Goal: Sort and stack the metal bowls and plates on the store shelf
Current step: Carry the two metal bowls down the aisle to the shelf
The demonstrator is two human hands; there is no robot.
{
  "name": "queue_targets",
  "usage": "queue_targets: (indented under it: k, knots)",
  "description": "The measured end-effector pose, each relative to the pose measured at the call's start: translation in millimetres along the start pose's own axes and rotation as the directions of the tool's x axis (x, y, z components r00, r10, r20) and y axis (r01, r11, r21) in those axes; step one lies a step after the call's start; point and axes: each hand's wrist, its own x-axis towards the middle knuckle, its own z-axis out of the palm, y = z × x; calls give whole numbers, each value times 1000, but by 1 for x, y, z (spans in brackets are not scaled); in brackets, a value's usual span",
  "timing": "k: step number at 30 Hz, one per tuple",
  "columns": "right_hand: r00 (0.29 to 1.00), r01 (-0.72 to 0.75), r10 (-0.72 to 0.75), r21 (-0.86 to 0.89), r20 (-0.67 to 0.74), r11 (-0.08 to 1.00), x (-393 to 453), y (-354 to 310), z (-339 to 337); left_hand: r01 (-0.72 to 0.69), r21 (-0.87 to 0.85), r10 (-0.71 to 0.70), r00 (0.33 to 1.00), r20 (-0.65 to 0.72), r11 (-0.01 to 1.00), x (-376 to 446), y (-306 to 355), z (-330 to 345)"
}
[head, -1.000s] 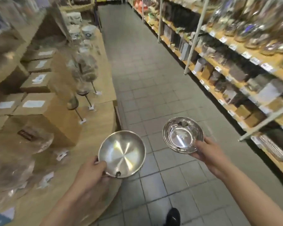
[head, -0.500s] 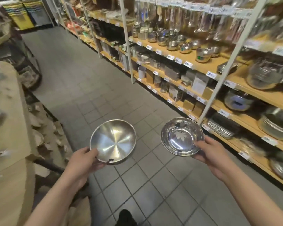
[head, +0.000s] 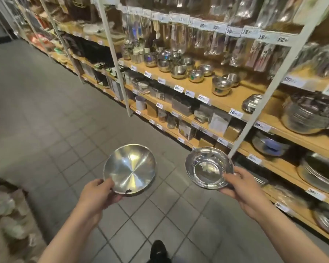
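From the head camera, the left hand pinches the near rim of a wide, shallow metal bowl, thumb on top and fingers curled under. The right hand grips the near edge of a smaller, shinier dish, thumb laid over its rim. The two are held side by side, apart, above the tiled floor. Beyond the right hand stands a wooden shelf with small metal bowls.

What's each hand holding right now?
Left hand: grips the brushed metal bowl by its near rim.
Right hand: grips the shiny rimmed bowl by its edge.
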Motion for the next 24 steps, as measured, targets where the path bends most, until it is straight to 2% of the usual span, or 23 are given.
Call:
queue_targets:
  k: [5, 11, 24]
  knots:
    - [998, 27, -26, 13, -50, 1000, 71, -52, 24, -16, 65, 15, 1000, 26, 998, 91, 80, 35]
    - [990, 47, -37, 69, -137, 997, 154, -96, 34, -27, 93, 17, 994, 112, 995, 177, 141, 102]
    - [979, 55, -23, 152, -205, 987, 373, -204, 11, -71, 140, 41, 977, 209, 988, 350, 263, 273]
